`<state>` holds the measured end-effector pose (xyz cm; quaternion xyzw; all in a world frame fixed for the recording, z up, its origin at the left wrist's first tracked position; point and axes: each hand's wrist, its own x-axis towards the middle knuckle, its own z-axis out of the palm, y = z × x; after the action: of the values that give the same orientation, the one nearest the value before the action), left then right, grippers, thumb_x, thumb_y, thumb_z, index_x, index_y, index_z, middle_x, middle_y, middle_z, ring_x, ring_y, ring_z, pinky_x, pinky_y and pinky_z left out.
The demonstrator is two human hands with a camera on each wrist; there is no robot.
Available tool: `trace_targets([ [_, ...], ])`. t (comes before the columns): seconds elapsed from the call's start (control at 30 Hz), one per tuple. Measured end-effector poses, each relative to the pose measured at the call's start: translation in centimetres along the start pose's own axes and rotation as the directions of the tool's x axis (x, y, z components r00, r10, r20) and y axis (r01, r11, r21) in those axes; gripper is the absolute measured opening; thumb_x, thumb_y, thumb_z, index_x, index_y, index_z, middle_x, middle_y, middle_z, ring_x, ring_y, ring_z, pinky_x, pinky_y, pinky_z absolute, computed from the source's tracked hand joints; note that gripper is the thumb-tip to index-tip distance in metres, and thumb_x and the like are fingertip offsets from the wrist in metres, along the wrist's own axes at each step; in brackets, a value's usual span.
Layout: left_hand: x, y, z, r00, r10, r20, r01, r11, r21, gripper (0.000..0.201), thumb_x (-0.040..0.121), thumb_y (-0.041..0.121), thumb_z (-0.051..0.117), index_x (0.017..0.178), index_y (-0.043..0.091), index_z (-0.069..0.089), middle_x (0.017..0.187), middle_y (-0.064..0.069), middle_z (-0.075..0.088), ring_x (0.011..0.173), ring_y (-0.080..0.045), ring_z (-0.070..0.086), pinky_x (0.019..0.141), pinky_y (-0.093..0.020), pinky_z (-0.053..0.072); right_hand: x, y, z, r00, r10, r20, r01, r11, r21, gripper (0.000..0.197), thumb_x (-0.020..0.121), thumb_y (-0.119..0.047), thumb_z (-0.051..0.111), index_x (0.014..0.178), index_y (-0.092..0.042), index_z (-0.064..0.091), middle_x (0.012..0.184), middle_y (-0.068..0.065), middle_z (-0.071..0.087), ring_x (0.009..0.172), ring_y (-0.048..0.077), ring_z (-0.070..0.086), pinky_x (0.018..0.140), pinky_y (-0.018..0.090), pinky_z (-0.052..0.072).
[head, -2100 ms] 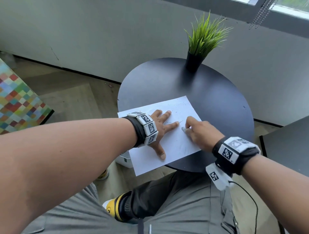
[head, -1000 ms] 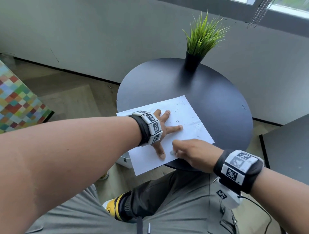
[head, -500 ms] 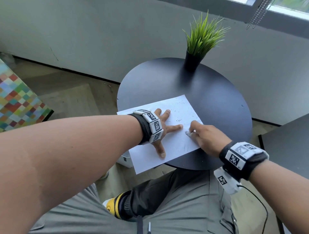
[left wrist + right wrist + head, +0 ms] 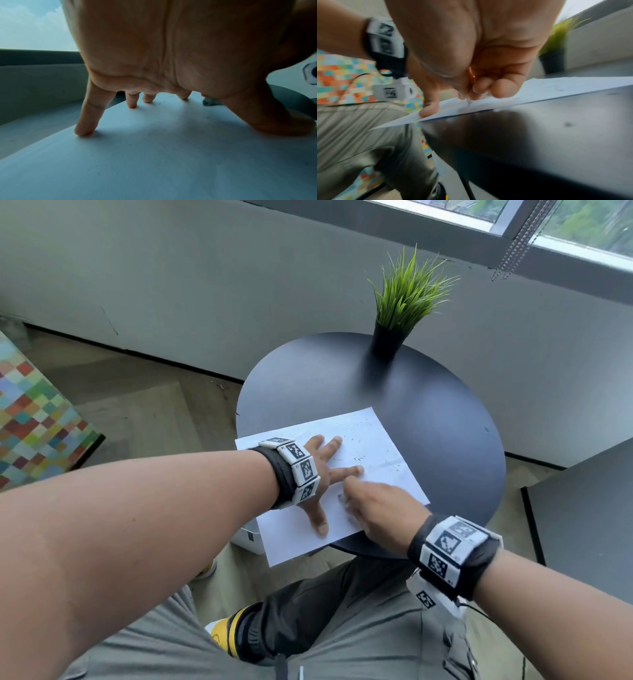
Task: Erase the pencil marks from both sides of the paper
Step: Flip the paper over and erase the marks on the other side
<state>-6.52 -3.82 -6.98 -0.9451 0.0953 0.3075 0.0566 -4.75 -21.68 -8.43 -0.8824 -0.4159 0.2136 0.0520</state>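
A: Right hand [image 4: 373, 510] is down on the paper [image 4: 368, 440], fingers curled tight round a small pale eraser [image 4: 468, 100]; only its tip shows, pressed to the sheet near the edge closest to the person.

B: And the left hand [image 4: 317, 470]?

A: Flat, fingers spread straight, pinning the sheet. Nothing held. Thumb points back toward the body, index finger sits just beside the right grip.

B: So where's the work vs the grip?

A: Paper lies on the round black bench [image 4: 445, 419], long axis running diagonally away and to the right, near corner overhanging the rim. Most pencil marks [image 4: 359, 436] sit on the far half, ahead of the right hand and past the left fingertips. Right hand's nearer them, so I'd guess it strokes outward next.

B: Any writing, brands?

A: Nothing legible. Marks are short scattered dashes, no words. Wristbands carry black-and-white square code tags only. Potted grass plant [image 4: 404, 302] at the far rim, well apart.

B: Underside?

A: Hidden, can't tell.
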Motion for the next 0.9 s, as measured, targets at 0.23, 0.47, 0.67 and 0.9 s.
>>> trace_targets([
  [0.23, -1.0, -0.8, 0.2, 1.000, -0.016, -0.015, 0.015, 1.000, -0.005, 0.128, 0.058, 0.082, 0.070, 0.149, 0.053, -0.014, 0.161, -0.008, -0.027, 0.148, -0.041, -0.013, 0.108, -0.071, 0.020, 0.0, 5.4, -2.7, 0.951, 0.306, -0.046, -0.300, 0.949, 0.099, 0.020, 0.099, -0.048, 0.041, 0.098, -0.028, 0.045, 0.095, 0.005, 0.061, 0.087, 0.030, 0.058, 0.080, 0.043, 0.051],
  [0.47, -0.3, 0.4, -0.5, 0.989, -0.064, -0.133, 0.063, 0.998, -0.011, 0.103, 0.062, 0.089, 0.057, 0.146, 0.057, 0.006, 0.161, -0.006, -0.001, 0.133, -0.044, 0.027, 0.091, -0.058, 0.043, -0.5, 5.0, -2.1, 0.961, 0.274, -0.032, -0.268, 0.955, 0.130, 0.018, 0.099, -0.048, 0.041, 0.096, -0.031, 0.041, 0.089, 0.002, 0.061, 0.083, 0.028, 0.058, 0.077, 0.042, 0.051],
  [0.67, -0.2, 0.0, -0.1, 0.995, -0.047, -0.083, 0.049, 0.998, 0.025, 0.113, 0.060, 0.091, 0.057, 0.145, 0.062, -0.011, 0.163, -0.005, -0.013, 0.142, -0.045, 0.009, 0.091, -0.068, 0.038, -1.8, 0.7, -1.2, 0.993, -0.035, 0.113, 0.036, 0.999, -0.005, 0.016, 0.101, -0.037, 0.042, 0.105, -0.022, 0.044, 0.098, 0.004, 0.063, 0.086, 0.029, 0.054, 0.074, 0.038, 0.046],
  [0.9, 0.1, 0.1, -0.3, 0.999, -0.048, -0.024, 0.047, 0.998, -0.042, 0.121, 0.059, 0.086, 0.065, 0.145, 0.059, -0.015, 0.161, -0.011, -0.025, 0.144, -0.052, -0.012, 0.102, -0.073, 0.027, -0.1, 3.0, -2.4, 0.991, 0.125, -0.038, -0.123, 0.991, 0.057, 0.017, 0.100, -0.038, 0.043, 0.106, -0.022, 0.045, 0.090, 0.005, 0.061, 0.084, 0.034, 0.056, 0.072, 0.039, 0.047],
])
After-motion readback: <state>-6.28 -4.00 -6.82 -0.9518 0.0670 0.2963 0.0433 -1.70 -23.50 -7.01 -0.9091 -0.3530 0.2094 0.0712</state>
